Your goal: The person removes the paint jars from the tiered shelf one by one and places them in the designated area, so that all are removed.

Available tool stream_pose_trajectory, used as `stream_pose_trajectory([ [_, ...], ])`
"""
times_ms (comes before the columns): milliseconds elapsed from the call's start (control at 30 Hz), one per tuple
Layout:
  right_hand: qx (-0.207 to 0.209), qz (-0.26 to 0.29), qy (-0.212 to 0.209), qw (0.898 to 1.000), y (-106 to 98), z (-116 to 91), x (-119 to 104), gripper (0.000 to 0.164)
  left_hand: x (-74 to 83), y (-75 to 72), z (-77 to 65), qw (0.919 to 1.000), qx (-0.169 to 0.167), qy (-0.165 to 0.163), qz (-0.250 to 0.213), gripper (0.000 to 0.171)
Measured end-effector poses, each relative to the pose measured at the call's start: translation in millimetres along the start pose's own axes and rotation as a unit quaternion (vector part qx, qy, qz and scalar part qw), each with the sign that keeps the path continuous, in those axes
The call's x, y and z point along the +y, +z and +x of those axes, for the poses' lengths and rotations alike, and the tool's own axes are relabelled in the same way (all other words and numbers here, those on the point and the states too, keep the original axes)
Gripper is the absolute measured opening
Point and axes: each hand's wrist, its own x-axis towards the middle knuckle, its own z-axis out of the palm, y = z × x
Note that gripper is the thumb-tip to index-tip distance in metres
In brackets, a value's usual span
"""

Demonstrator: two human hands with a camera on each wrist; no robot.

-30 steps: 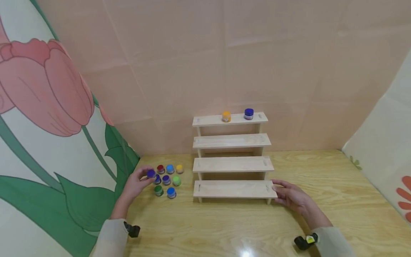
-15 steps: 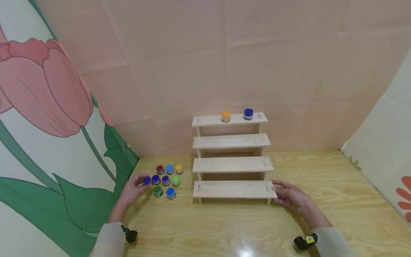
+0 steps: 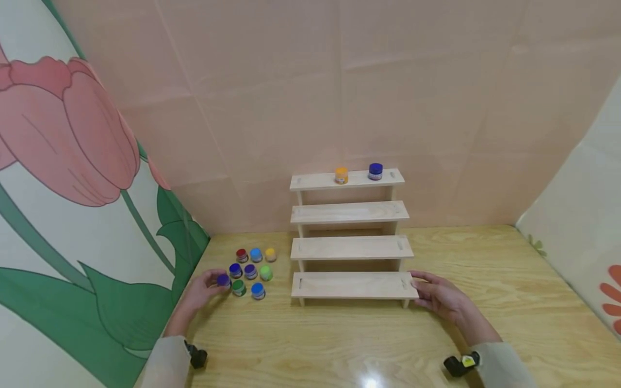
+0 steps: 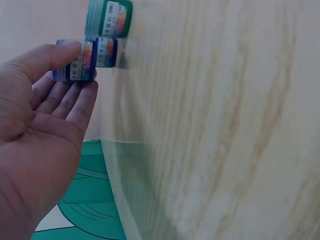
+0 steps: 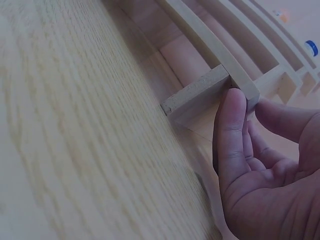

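My left hand [image 3: 200,291] pinches a small purple-lidded paint jar [image 3: 223,280] between thumb and fingers, at the left edge of a group of similar jars. In the left wrist view this held jar [image 4: 75,65] lies sideways in the picture, overlapping another blue jar [image 4: 106,52], with a green jar [image 4: 117,20] beyond. On the other side, my right hand [image 3: 443,297] grips the right end of the lowest board [image 3: 353,285] of a stepped wooden display rack. The right wrist view shows its thumb and a finger [image 5: 232,115] on either side of the board's corner.
Paint jars with dark red [image 3: 241,255], light blue [image 3: 256,255], yellow [image 3: 270,255] and light green [image 3: 266,273] lids stand left of the rack. An orange jar [image 3: 342,175] and a dark blue jar [image 3: 375,171] stand on the top board. A pink backdrop [image 3: 252,134] rises behind.
My left hand has carried the purple-lidded jar left and down from over the group to its near left edge. My right hand has stayed on the rack's lowest board.
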Motion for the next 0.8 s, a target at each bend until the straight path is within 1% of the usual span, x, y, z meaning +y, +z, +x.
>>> stream_pose_trajectory([
  [167,-0.003,0.000,-0.002,1.000,-0.8,0.1,0.6,0.023,-3.9,3.9,-0.7,0.9998,0.003,-0.018,0.007,0.044],
  [267,-0.003,0.001,-0.001,1.000,-1.3,0.3,1.0,0.023,-3.8,5.8,-1.7,0.9997,0.003,-0.021,0.012,0.043],
  [433,0.001,0.000,0.002,1.000,-0.6,0.2,1.0,0.022,-8.4,7.5,-0.8,0.9996,0.000,-0.022,0.016,0.042],
  [600,0.002,0.002,0.004,1.000,0.5,-0.5,0.3,0.021,-12.9,8.6,1.3,0.9991,0.000,-0.036,0.023,0.040],
  [733,0.000,0.002,0.002,1.000,0.8,-0.8,0.4,0.022,-14.2,8.0,2.4,0.9986,-0.002,-0.043,0.029,0.043],
  [800,0.000,0.003,0.001,1.000,0.6,-0.7,0.6,0.022,-14.0,6.8,3.2,0.9987,-0.007,-0.041,0.029,0.046],
])
